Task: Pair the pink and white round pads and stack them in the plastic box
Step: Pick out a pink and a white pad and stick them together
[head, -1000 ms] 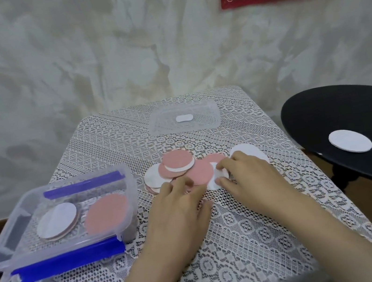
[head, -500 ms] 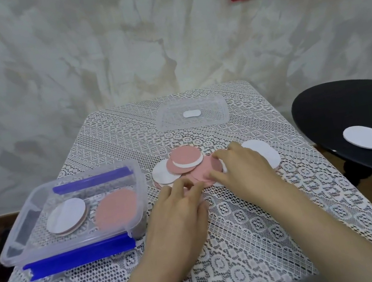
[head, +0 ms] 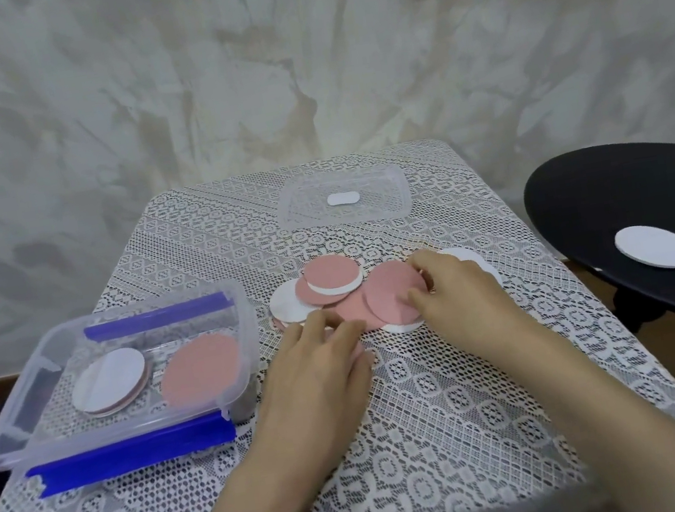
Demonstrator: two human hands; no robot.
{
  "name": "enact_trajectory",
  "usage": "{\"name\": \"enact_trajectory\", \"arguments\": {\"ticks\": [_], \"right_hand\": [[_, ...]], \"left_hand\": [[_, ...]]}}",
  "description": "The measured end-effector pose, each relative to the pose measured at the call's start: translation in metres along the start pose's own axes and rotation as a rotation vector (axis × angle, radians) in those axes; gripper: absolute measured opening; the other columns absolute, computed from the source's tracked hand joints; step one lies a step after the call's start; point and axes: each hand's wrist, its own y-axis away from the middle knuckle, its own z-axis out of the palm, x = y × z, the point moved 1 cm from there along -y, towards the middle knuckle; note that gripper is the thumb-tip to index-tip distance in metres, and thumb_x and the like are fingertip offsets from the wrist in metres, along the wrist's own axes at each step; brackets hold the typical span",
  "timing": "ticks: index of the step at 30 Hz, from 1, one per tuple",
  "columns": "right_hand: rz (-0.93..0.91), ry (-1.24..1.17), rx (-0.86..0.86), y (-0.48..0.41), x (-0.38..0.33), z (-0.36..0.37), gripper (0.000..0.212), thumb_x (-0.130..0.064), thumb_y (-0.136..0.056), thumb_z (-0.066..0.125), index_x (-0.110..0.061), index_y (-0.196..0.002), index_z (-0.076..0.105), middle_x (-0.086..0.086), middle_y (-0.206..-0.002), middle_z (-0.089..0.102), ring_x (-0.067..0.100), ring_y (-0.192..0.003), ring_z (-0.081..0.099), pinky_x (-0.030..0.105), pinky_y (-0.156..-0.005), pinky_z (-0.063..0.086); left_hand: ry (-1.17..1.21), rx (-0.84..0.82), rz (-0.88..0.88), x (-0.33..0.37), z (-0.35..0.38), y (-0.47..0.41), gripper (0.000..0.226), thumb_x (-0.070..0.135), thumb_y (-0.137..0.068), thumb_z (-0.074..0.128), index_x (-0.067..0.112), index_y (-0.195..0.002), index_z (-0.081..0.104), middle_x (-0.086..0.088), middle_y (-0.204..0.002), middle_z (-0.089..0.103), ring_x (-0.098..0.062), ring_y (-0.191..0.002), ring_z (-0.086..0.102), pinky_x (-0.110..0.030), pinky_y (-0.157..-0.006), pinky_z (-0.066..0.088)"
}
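A loose pile of pink and white round pads (head: 334, 289) lies in the middle of the lace-covered table (head: 443, 417). My right hand (head: 456, 296) pinches the edge of a pink pad (head: 389, 298) at the pile's right side, tilting it up. A white pad (head: 403, 326) shows beneath it, another white pad (head: 477, 261) behind my hand. My left hand (head: 317, 362) rests flat on the pile's near edge. The clear plastic box (head: 131, 424) with blue clips sits at the left, holding a white-topped stack (head: 109, 381) and a pink pad (head: 201, 368).
The box's clear lid (head: 390, 209) lies at the far side of the table. A black round side table (head: 640, 205) stands to the right with one white pad (head: 657, 253) on it. A wall is close behind the table.
My right hand has shifted left and raised a pink pad by its edge over the white one. My left hand has stayed on the pile. The camera moved a little.
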Motion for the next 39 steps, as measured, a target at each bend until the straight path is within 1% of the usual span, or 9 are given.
{"name": "enact_trajectory", "arguments": {"ticks": [4, 8, 14, 18, 21, 25, 27, 33, 39], "right_hand": [[-0.027, -0.168, -0.068, 0.013, 0.005, -0.004, 0.006, -0.027, -0.1, 0.056, -0.03, -0.1, 0.061, -0.005, -0.093, 0.066, 0.021, -0.087, 0.062, 0.041, -0.08, 0.051], [-0.098, -0.165, -0.208, 0.026, 0.002, 0.0, 0.029, -0.027, -0.098, 0.061, -0.013, -0.076, 0.05, 0.001, -0.072, 0.052, 0.019, -0.066, 0.046, 0.042, -0.069, 0.044], [-0.156, -0.24, -0.314, 0.031, -0.006, 0.007, 0.02, -0.03, -0.092, 0.069, -0.014, -0.081, 0.064, -0.006, -0.068, 0.058, 0.009, -0.06, 0.048, 0.034, -0.063, 0.04], [-0.179, -0.307, -0.271, 0.019, -0.007, 0.004, 0.019, -0.031, -0.09, 0.073, -0.016, -0.08, 0.072, -0.001, -0.073, 0.068, 0.01, -0.068, 0.058, 0.04, -0.073, 0.049], [-0.157, -0.285, -0.151, 0.006, -0.003, 0.001, 0.02, -0.029, -0.097, 0.063, -0.021, -0.082, 0.073, -0.009, -0.073, 0.07, 0.013, -0.071, 0.061, 0.041, -0.077, 0.051], [-0.081, -0.025, -0.075, -0.003, -0.008, 0.003, 0.013, -0.045, -0.095, 0.063, -0.033, -0.095, 0.067, -0.012, -0.081, 0.063, 0.011, -0.08, 0.058, 0.032, -0.068, 0.042], [-0.081, 0.089, -0.081, -0.006, -0.011, 0.009, 0.028, -0.055, -0.089, 0.066, -0.029, -0.099, 0.066, -0.013, -0.083, 0.058, 0.014, -0.081, 0.057, 0.031, -0.065, 0.041], [-0.019, 0.202, -0.095, -0.012, -0.017, 0.014, 0.06, -0.065, -0.083, 0.069, -0.028, -0.13, 0.06, -0.003, -0.123, 0.053, 0.023, -0.106, 0.059, 0.042, -0.091, 0.05], [-0.006, 0.094, 0.017, -0.008, -0.013, 0.009, 0.03, -0.042, -0.088, 0.074, -0.027, -0.097, 0.05, -0.009, -0.1, 0.055, 0.018, -0.088, 0.059, 0.039, -0.075, 0.049]], "left_hand": [[0.054, -0.01, -0.029, 0.001, -0.006, 0.007, 0.039, 0.043, -0.099, 0.051, 0.026, -0.133, 0.059, 0.007, -0.125, 0.057, -0.016, -0.108, 0.052, -0.031, -0.089, 0.048], [0.154, -0.037, -0.068, 0.003, -0.014, 0.014, 0.046, 0.052, -0.098, 0.049, 0.031, -0.139, 0.05, 0.014, -0.118, 0.06, -0.01, -0.106, 0.054, -0.036, -0.089, 0.05], [0.19, -0.058, -0.072, 0.007, -0.024, 0.018, 0.013, 0.042, -0.099, 0.051, 0.032, -0.091, 0.05, 0.014, -0.076, 0.057, -0.005, -0.071, 0.052, -0.03, -0.063, 0.044], [0.264, -0.087, -0.141, 0.006, -0.027, 0.017, 0.022, 0.036, -0.102, 0.049, 0.031, -0.082, 0.041, 0.014, -0.07, 0.052, -0.002, -0.065, 0.048, -0.023, -0.053, 0.03], [0.27, -0.127, -0.197, 0.002, -0.027, 0.015, 0.031, 0.032, -0.104, 0.046, 0.03, -0.076, 0.034, 0.012, -0.07, 0.05, -0.003, -0.064, 0.046, -0.023, -0.052, 0.026], [0.268, -0.194, -0.214, -0.002, -0.024, 0.013, 0.028, 0.029, -0.105, 0.042, 0.03, -0.078, 0.033, 0.01, -0.075, 0.052, -0.005, -0.069, 0.048, -0.027, -0.055, 0.029], [0.279, -0.206, -0.227, -0.003, -0.024, 0.013, 0.024, 0.028, -0.106, 0.041, 0.031, -0.082, 0.034, 0.01, -0.076, 0.051, -0.005, -0.07, 0.048, -0.027, -0.055, 0.03], [0.311, -0.179, -0.239, -0.003, -0.023, 0.012, 0.013, 0.026, -0.105, 0.039, 0.025, -0.092, 0.041, 0.007, -0.077, 0.055, -0.008, -0.07, 0.052, -0.034, -0.06, 0.035], [0.32, -0.155, -0.232, -0.002, -0.023, 0.012, 0.009, 0.027, -0.104, 0.04, 0.025, -0.097, 0.045, 0.007, -0.077, 0.057, -0.01, -0.071, 0.055, -0.037, -0.064, 0.042]]}}
